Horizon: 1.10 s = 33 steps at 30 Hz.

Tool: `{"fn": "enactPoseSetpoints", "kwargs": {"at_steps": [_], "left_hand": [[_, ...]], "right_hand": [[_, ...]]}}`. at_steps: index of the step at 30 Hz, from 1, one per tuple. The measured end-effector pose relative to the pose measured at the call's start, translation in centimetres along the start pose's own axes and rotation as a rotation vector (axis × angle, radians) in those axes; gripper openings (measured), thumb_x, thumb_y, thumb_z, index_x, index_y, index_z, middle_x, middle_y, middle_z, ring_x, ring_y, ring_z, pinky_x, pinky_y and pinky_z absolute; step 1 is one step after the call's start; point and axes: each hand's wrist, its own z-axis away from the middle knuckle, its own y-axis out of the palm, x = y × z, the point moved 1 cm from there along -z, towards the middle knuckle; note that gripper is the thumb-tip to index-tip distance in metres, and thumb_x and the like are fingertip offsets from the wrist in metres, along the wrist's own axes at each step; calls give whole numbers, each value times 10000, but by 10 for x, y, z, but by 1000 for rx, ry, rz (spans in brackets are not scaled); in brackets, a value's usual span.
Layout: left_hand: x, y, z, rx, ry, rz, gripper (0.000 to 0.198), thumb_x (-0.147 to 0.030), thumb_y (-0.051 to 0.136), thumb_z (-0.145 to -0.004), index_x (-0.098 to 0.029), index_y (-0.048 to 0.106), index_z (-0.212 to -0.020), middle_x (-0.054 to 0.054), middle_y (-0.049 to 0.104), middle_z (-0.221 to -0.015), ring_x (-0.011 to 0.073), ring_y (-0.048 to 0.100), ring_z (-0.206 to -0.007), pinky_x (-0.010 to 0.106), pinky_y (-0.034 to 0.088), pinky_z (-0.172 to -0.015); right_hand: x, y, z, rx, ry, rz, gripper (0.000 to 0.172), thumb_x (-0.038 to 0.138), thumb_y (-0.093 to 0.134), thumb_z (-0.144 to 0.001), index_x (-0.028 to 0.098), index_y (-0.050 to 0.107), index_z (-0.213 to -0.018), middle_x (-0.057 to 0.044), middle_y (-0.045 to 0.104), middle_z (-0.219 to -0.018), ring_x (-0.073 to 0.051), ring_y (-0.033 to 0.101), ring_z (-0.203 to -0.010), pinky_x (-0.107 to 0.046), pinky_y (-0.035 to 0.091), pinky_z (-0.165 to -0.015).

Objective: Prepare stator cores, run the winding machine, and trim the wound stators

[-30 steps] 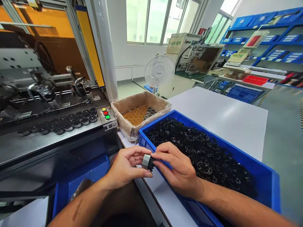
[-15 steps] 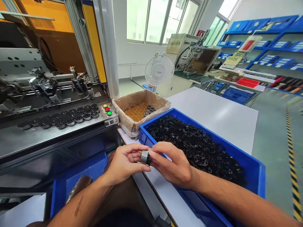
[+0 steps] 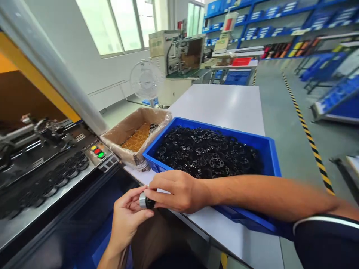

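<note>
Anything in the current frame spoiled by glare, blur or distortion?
Head view: windows wash out, white table carries glare; head view: shelves smear at upper right, pillar slants, perhaps from lens or head tilt; head view: left hand, right hand and small ring read fairly clearly.

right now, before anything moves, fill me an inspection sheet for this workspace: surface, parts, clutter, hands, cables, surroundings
Surface: white table, bearing a blue bin and, beside it, a plastic-lined carton
Parts: one silver-and-black part in hand; many black parts heaped in the bin
Clutter: dark round parts crowded along the metal ledge at left
Hands: left hand holds the part's silver end; right hand has its fingers at the black end
Cables: a dark cable-like curve on the pale machine behind
Surroundings: button box, fan, blue shelving, striped floor tape
</note>
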Motion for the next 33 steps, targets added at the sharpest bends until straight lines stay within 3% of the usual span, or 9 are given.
{"fn": "enactPoseSetpoints", "kwargs": {"at_steps": [5, 8, 11, 13, 16, 22, 26, 29, 33], "left_hand": [[9, 1, 4, -16, -54, -61, 472, -303, 898, -584, -202, 762, -1024, 75, 776, -1045, 219, 750, -872, 246, 616, -763], [10, 3, 5, 26, -55, -97, 394, -356, 772, -763, -208, 728, -1125, 90, 679, -1269, 236, 725, -985, 315, 601, -875], [11, 0, 1, 14, -57, -112, 388, -367, 743, -790, -194, 719, -1136, 100, 708, -1178, 237, 730, -928, 353, 608, -850], [13, -3, -3, 14, -95, -55, 410, -393, 744, -782, -166, 719, -1121, 118, 735, -1064, 234, 728, -859, 348, 615, -772], [13, -2, -7, 31, -58, 6, 451, -384, 816, -693, -160, 732, -1076, 104, 724, -971, 183, 686, -765, 279, 581, -682], [-3, -1, -4, 37, 216, -303, 447, -242, 876, -614, -247, 768, -1048, 53, 674, -942, 161, 617, -851, 235, 525, -749], [-10, -5, -2, 18, 200, -317, 452, -250, 881, -617, -248, 769, -1055, 77, 737, -1041, 179, 644, -880, 250, 539, -780], [-9, -1, -2, 39, 101, -190, 478, -247, 887, -606, -236, 763, -1068, 81, 757, -1075, 145, 656, -753, 249, 559, -736], [-8, 7, -3, 79, 14, 88, 507, -201, 922, -523, -189, 770, -1006, 82, 774, -979, 157, 672, -773, 241, 567, -685]], "right_hand": [[-8, 4, 0, 109, 99, 10, 279, 278, 532, -977, 47, 674, -1043, -127, 692, -964, -184, 641, -878, -305, 557, -822], [-46, -11, 4, 400, 442, -61, 316, 374, 633, -923, 130, 674, -1118, -89, 700, -1066, -168, 644, -982, -267, 526, -892], [-98, -29, 22, 706, 930, 112, 236, 248, 678, -882, 135, 703, -1087, -114, 708, -1094, -205, 663, -999, -293, 511, -895], [-122, -32, 37, 814, 1037, 170, 124, 146, 714, -807, 112, 745, -922, -128, 737, -943, -243, 690, -899, -308, 523, -806], [-134, -25, 55, 890, 1074, 156, 92, 100, 773, -701, 140, 751, -780, -83, 742, -813, -227, 694, -809, -263, 499, -709], [-133, -22, 55, 849, 1126, 117, 153, 256, 814, -675, 147, 707, -690, -52, 715, -719, -204, 657, -710, -259, 451, -622], [-124, -28, 36, 757, 1107, 29, 196, 308, 634, -843, 140, 714, -783, -63, 731, -815, -185, 658, -732, -263, 476, -647], [-92, -30, 11, 513, 1009, -177, 233, 333, 565, -883, 158, 708, -829, -81, 714, -1013, -173, 655, -831, -262, 505, -706], [-35, -31, -16, 258, 946, -528, 156, 328, 639, -856, 190, 712, -864, -28, 696, -786, -143, 619, -679, -240, 506, -613]]}}
